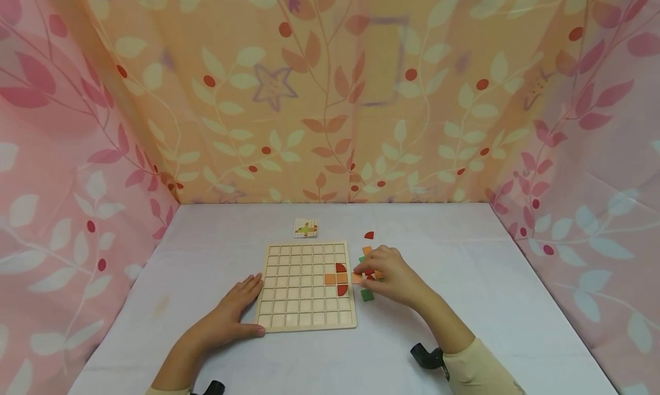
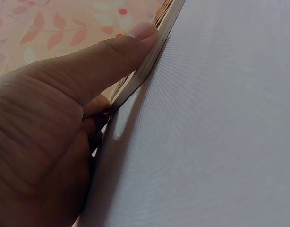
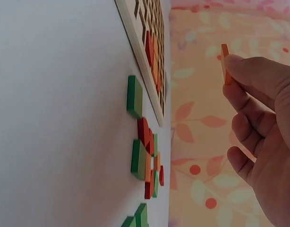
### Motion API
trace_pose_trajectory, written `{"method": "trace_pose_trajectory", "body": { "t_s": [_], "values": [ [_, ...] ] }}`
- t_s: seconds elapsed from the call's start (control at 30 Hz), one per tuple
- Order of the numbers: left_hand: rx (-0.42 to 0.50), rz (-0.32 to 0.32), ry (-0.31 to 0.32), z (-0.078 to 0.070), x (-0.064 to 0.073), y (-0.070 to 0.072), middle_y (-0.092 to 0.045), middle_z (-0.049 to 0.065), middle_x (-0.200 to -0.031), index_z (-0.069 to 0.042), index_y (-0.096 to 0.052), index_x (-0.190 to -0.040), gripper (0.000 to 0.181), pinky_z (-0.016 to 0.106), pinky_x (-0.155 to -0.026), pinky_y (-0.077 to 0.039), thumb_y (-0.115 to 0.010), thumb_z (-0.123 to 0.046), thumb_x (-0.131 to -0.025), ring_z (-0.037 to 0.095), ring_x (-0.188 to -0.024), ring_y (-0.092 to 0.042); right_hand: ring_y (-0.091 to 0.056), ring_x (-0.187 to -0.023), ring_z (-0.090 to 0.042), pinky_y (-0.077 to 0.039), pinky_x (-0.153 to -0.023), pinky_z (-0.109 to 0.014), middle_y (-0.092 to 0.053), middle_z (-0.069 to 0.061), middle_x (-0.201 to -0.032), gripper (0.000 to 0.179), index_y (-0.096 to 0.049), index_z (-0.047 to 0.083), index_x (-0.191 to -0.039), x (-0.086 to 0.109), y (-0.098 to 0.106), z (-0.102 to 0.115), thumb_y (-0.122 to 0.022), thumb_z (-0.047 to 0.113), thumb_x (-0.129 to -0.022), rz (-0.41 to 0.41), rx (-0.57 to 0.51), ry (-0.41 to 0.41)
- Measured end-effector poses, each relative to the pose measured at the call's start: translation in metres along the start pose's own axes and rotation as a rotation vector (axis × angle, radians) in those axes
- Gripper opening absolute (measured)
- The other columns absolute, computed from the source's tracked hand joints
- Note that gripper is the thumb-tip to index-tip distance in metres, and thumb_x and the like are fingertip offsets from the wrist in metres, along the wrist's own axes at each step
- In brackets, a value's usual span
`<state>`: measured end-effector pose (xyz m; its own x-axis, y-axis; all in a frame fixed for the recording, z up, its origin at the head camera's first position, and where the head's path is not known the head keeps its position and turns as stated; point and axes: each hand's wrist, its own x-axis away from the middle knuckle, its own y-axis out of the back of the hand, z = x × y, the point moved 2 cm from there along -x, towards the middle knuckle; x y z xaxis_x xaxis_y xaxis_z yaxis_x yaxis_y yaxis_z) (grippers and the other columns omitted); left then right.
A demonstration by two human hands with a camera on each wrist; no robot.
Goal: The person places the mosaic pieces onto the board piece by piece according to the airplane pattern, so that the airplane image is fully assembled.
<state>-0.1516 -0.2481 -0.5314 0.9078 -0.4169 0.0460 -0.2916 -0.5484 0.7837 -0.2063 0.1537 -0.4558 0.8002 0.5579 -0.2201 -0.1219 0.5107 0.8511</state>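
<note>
A wooden grid board (image 1: 304, 294) lies on the white table. My left hand (image 1: 232, 309) rests along its left edge, fingers straight, and the thumb (image 2: 131, 47) lies on the edge near the front corner. At the board's right side sit two orange squares (image 1: 330, 279), with a red rounded piece (image 1: 341, 267) behind and another (image 1: 342, 290) in front. My right hand (image 1: 392, 274) pinches an orange tile (image 3: 225, 64) between thumb and forefinger, held above the table just right of the board. Its other fingers are loosely bent.
Loose green, red and orange pieces (image 3: 138, 158) are scattered right of the board, partly under my right hand in the head view. A small pattern card (image 1: 306, 228) lies behind the board. Patterned curtains (image 1: 330, 97) close off the back and sides.
</note>
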Motion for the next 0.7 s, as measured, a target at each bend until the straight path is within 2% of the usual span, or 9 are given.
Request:
{"method": "trace_pose_trajectory", "body": {
  "t_s": [0.23,0.43,0.7],
  "values": [
    [-0.019,-0.011,-0.02,0.003,0.001,-0.002,-0.021,0.006,-0.171,-0.005,-0.032,-0.16,0.118,0.004,-0.113,0.014,-0.081,-0.065,-0.072,0.034,-0.158,-0.013,-0.055,-0.111,-0.011,-0.039,-0.103,-0.048,-0.068,0.018,-0.103,0.021,-0.079,0.026,-0.106,-0.01,-0.011,0.013,-0.084,0.025,-0.086,0.0,-0.027,0.056],
    [-0.021,-0.022,-0.036,0.002,0.0,-0.001,-0.021,0.007,-0.17,-0.005,-0.031,-0.16,0.116,0.004,-0.113,0.014,-0.08,-0.065,-0.074,0.036,-0.158,-0.014,-0.053,-0.105,-0.009,-0.04,-0.099,-0.043,-0.07,0.016,-0.101,0.018,-0.08,0.025,-0.104,-0.017,-0.02,0.02,-0.083,0.024,-0.086,0.015,-0.016,0.076],
    [-0.007,-0.016,-0.04,0.001,0.0,0.001,-0.02,0.007,-0.171,-0.005,-0.031,-0.161,0.116,0.006,-0.115,0.013,-0.08,-0.065,-0.075,0.036,-0.158,-0.013,-0.054,-0.103,-0.008,-0.041,-0.097,-0.039,-0.069,0.017,-0.101,0.021,-0.08,0.026,-0.105,-0.023,-0.032,0.018,-0.083,0.023,-0.084,0.015,-0.005,0.022]
  ]
}}
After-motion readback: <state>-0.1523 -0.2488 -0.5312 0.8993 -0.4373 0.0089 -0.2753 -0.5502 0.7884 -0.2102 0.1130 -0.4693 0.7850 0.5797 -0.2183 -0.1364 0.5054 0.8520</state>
